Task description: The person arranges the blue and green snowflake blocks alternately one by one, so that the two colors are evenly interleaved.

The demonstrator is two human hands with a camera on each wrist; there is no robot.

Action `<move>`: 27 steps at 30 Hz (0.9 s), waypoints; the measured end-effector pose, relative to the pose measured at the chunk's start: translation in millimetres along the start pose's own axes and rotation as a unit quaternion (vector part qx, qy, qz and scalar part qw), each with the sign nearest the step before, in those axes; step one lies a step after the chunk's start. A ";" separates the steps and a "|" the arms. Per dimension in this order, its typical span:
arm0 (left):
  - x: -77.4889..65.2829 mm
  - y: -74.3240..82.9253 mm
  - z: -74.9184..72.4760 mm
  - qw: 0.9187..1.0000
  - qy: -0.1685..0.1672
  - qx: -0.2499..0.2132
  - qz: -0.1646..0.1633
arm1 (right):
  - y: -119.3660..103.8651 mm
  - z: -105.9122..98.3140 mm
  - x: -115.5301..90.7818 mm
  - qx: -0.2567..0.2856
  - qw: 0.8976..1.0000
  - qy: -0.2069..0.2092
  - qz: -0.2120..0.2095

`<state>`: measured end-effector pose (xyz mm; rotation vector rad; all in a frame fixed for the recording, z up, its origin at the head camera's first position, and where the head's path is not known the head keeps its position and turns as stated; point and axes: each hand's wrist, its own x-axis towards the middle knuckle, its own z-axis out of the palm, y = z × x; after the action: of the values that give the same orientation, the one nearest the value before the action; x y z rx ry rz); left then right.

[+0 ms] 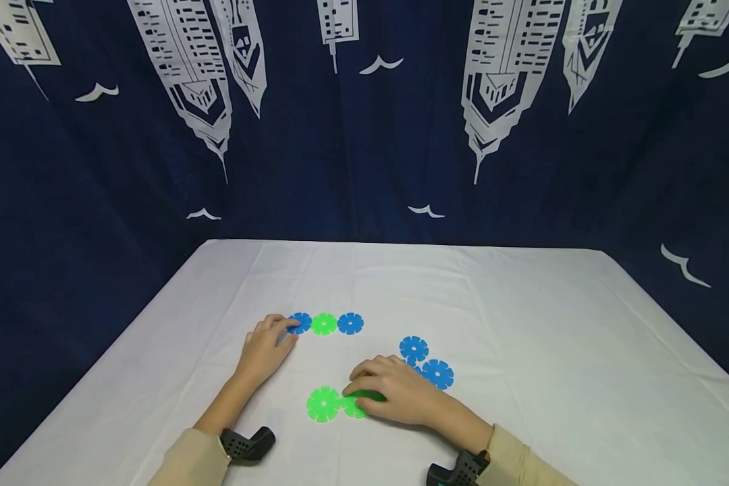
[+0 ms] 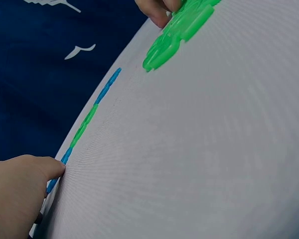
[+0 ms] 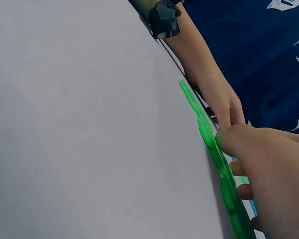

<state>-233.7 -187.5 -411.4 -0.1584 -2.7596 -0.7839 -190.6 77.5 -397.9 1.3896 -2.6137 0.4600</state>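
A row of notched, flower-shaped plastic discs lies on the white cloth: a blue disc [image 1: 302, 324], a green disc [image 1: 325, 324] and another blue disc [image 1: 350, 323]. The left hand [image 1: 267, 349] holds the row's left-end blue disc, index finger over its top and thumb at its near edge. Nearer the body, the right hand [image 1: 397, 390] pinches a green disc [image 1: 372, 395] in a small group of overlapping green discs. Its thumb lies along the green edge [image 3: 209, 135] in the right wrist view. Another green disc [image 1: 323, 403] shows left of the right hand, which partly hides the group.
Several blue discs [image 1: 438, 374] lie clustered beyond the right hand, partly covered by it. The white tablecloth [image 1: 553, 351] has fold creases. A dark blue curtain [image 1: 352, 148] with white prints hangs behind the table's far edge. Black wrist devices [image 1: 248, 445] are worn on both arms.
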 end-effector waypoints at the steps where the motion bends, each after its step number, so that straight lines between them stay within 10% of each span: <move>1: 0.0 0.2 -0.1 1.000 -0.001 0.000 -0.001 | -0.2 0.6 0.0 -0.003 1.000 -0.004 -0.001; 27: 0.3 -0.3 0.8 1.000 -0.001 0.000 -0.003 | -1.6 2.6 -2.4 -0.003 0.999 0.037 -0.008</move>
<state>-234.2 -187.3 -412.1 -0.1519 -2.7629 -0.7859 -187.8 77.7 -400.6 1.3650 -2.5410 0.4917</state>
